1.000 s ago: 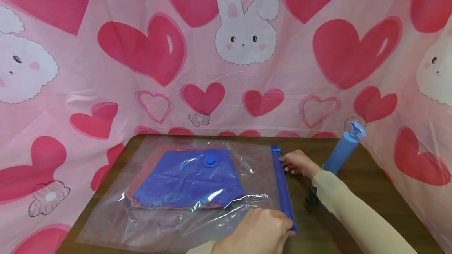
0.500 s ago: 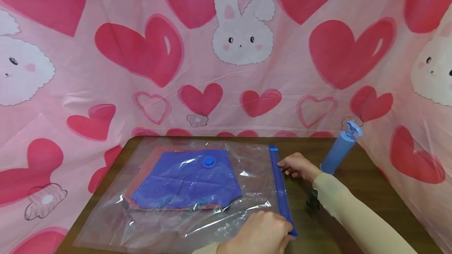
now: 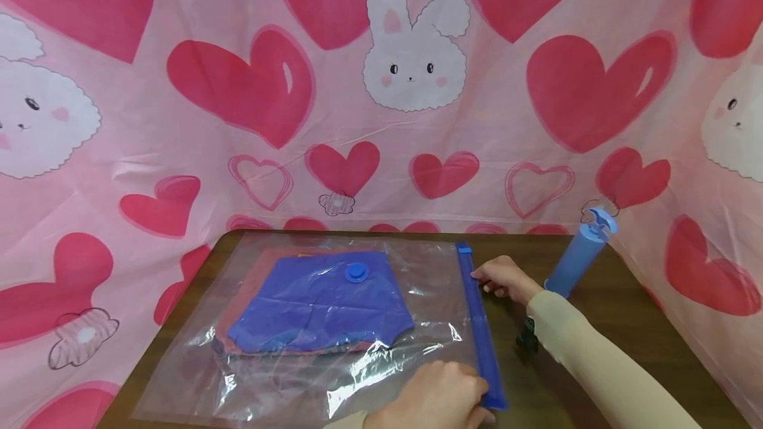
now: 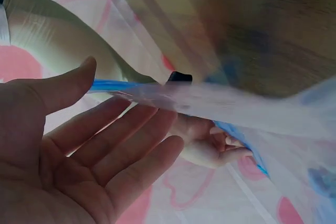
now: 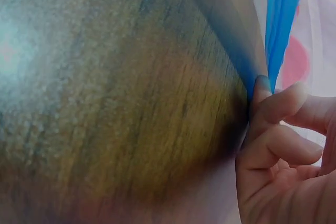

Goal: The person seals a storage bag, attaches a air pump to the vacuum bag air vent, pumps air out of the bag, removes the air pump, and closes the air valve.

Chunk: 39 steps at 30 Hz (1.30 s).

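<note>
A clear plastic bag (image 3: 435,303) lies flat with folded blue cloth (image 3: 334,303) and reddish cloth inside; a round blue valve (image 3: 356,273) sits on it. Along its right side runs a blue zip strip (image 3: 481,330). My left hand (image 3: 432,396) is at the strip's near end; in the left wrist view that hand (image 4: 100,156) has its fingers nearly straight and thumb apart, the strip's edge (image 4: 118,85) passing between them. Higher up, my right hand (image 3: 507,278) pinches the strip's outer edge; in the right wrist view its fingertips (image 5: 262,90) are at the blue strip (image 5: 281,19).
A blue hand pump (image 3: 577,260) stands on the brown table (image 3: 620,323) beyond the right forearm. Something small and black (image 3: 527,336) shows at the right wrist. A pink curtain (image 3: 411,131) with hearts and rabbits surrounds the table at the back and sides.
The strip's near end has shifted slightly down and right, and my left hand has moved a little down and left of it. My right hand keeps its hold in nearly the same place.
</note>
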Available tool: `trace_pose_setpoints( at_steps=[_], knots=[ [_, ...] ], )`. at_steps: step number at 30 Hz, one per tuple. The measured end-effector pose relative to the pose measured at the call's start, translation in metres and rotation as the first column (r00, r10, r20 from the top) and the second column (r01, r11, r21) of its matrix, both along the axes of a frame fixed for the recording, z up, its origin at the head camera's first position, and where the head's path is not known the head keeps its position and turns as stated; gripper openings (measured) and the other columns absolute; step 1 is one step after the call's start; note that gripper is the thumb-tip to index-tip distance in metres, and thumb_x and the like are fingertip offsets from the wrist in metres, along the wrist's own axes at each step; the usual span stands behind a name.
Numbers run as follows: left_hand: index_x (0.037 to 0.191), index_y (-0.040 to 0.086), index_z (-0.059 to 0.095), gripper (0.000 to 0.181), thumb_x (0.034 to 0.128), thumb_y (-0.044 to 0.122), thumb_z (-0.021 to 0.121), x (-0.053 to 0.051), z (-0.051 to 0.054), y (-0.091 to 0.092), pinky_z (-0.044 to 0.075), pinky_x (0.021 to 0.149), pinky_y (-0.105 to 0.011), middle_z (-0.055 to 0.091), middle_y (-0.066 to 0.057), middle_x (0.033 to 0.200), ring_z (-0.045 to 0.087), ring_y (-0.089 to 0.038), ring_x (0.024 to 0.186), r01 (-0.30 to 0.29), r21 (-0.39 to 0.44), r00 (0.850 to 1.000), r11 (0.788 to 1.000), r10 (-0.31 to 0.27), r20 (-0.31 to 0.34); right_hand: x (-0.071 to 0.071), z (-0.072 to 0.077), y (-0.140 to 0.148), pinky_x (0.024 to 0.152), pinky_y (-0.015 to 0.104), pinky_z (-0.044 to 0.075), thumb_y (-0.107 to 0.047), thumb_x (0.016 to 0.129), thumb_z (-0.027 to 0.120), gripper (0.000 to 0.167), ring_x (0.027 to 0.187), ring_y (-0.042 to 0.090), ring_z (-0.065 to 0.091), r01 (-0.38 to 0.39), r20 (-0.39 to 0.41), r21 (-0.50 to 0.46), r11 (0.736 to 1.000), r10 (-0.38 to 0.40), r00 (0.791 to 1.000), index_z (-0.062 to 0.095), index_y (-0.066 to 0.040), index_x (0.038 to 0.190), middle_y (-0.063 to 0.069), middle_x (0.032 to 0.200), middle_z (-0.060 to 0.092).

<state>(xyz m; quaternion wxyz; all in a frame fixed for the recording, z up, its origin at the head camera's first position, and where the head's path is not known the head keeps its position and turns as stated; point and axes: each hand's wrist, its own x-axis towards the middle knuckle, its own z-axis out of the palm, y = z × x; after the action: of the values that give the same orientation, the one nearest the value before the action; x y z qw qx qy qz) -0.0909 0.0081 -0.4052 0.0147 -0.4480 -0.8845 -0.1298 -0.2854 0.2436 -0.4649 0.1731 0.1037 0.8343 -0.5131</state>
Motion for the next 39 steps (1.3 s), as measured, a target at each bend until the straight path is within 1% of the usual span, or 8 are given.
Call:
trace_pose_setpoints(
  at_steps=[8, 14, 16, 21, 25, 30, 36, 39],
  knots=[
    [0.083, 0.024, 0.076, 0.023, 0.0924, 0.045, 0.081, -0.002, -0.01, -0.011, 0.044, 0.053, -0.016, 0.061, 0.017, 0.075, 0.058, 0.004, 0.065, -0.04, -0.026, 0.999, 0.999, 0.041, 0.036, 0.001, 0.004, -0.001, 0.052, 0.026, 0.037, -0.014, 0.097, 0.069, 0.018, 0.058, 0.014, 0.056, -0.003, -0.048, 0.022, 1.0, 0.004, 0.999, 0.071, -0.003, 0.083, 0.001, 0.067, 0.059],
    [0.082, 0.024, 0.075, 0.027, 0.087, 0.049, 0.085, -0.002, -0.017, -0.029, 0.047, 0.056, -0.018, 0.063, 0.017, 0.08, 0.06, 0.003, 0.068, -0.095, -0.053, 0.995, 0.994, 0.095, -0.007, -0.001, 0.006, 0.0, 0.051, 0.024, 0.035, -0.011, 0.098, 0.067, 0.015, 0.056, 0.012, 0.053, -0.002, -0.066, 0.014, 1.0, 0.003, 0.998, 0.071, 0.0, 0.088, 0.0, 0.064, 0.056],
    [0.081, 0.024, 0.074, 0.027, 0.0871, 0.048, 0.085, -0.004, -0.018, -0.04, 0.046, 0.056, -0.018, 0.062, 0.018, 0.078, 0.057, 0.003, 0.067, -0.101, -0.054, 0.993, 0.993, 0.103, 0.052, -0.001, 0.006, 0.0, 0.052, 0.024, 0.036, -0.013, 0.099, 0.067, 0.016, 0.057, 0.013, 0.053, -0.027, -0.06, 0.016, 1.0, 0.028, 0.998, 0.072, 0.0, 0.09, 0.001, 0.067, 0.057],
    [0.089, 0.022, 0.078, 0.021, 0.0904, 0.042, 0.083, -0.017, -0.011, -0.079, 0.05, 0.063, -0.023, 0.065, 0.017, 0.078, 0.059, 0.001, 0.072, -0.141, -0.051, 0.962, 0.989, 0.149, 0.228, 0.003, 0.004, -0.001, 0.054, 0.024, 0.039, -0.02, 0.101, 0.068, 0.021, 0.062, 0.014, 0.055, -0.113, -0.008, 0.025, 0.993, 0.113, 0.994, 0.075, -0.003, 0.09, 0.003, 0.078, 0.062],
    [0.11, 0.012, 0.081, 0.029, 0.093, 0.035, 0.08, -0.044, 0.0, -0.123, 0.06, 0.082, -0.042, 0.078, 0.001, 0.1, 0.072, -0.018, 0.095, -0.291, 0.034, 0.93, 0.956, 0.275, 0.242, 0.009, 0.006, -0.001, 0.055, 0.026, 0.04, -0.022, 0.1, 0.07, 0.022, 0.064, 0.017, 0.055, -0.142, -0.004, 0.053, 0.988, 0.142, 0.99, 0.075, -0.003, 0.09, 0.005, 0.082, 0.062],
    [0.109, 0.001, 0.08, 0.019, 0.0968, 0.016, 0.076, -0.093, 0.001, -0.205, 0.057, 0.085, -0.055, 0.078, -0.011, 0.102, 0.074, -0.032, 0.094, -0.56, 0.195, 0.827, 0.806, 0.528, 0.193, 0.015, 0.007, 0.002, 0.051, 0.024, 0.037, -0.022, 0.098, 0.073, 0.021, 0.06, 0.014, 0.053, -0.161, -0.006, 0.043, 0.986, 0.161, 0.987, 0.075, -0.003, 0.09, 0.003, 0.078, 0.061],
    [0.12, -0.008, 0.072, 0.034, 0.0971, 0.017, 0.069, -0.116, -0.02, -0.313, 0.056, 0.078, -0.063, 0.071, -0.03, 0.112, 0.069, -0.048, 0.098, -0.799, 0.088, 0.598, 0.594, 0.775, 0.203, 0.027, 0.001, 0.013, 0.048, 0.022, 0.034, -0.023, 0.099, 0.073, 0.02, 0.055, 0.011, 0.049, -0.163, 0.033, 0.02, 0.986, 0.162, 0.986, 0.075, -0.003, 0.092, 0.002, 0.072, 0.061],
    [0.123, -0.014, 0.066, 0.042, 0.094, 0.017, 0.07, -0.118, -0.029, -0.351, 0.056, 0.074, -0.064, 0.067, -0.036, 0.112, 0.065, -0.051, 0.095, -0.839, 0.001, 0.531, 0.544, 0.817, 0.224, 0.03, 0.0, 0.015, 0.048, 0.022, 0.034, -0.023, 0.098, 0.073, 0.021, 0.055, 0.011, 0.048, -0.164, 0.033, 0.024, 0.986, 0.164, 0.986, 0.075, -0.004, 0.091, 0.002, 0.071, 0.061]
  ],
)
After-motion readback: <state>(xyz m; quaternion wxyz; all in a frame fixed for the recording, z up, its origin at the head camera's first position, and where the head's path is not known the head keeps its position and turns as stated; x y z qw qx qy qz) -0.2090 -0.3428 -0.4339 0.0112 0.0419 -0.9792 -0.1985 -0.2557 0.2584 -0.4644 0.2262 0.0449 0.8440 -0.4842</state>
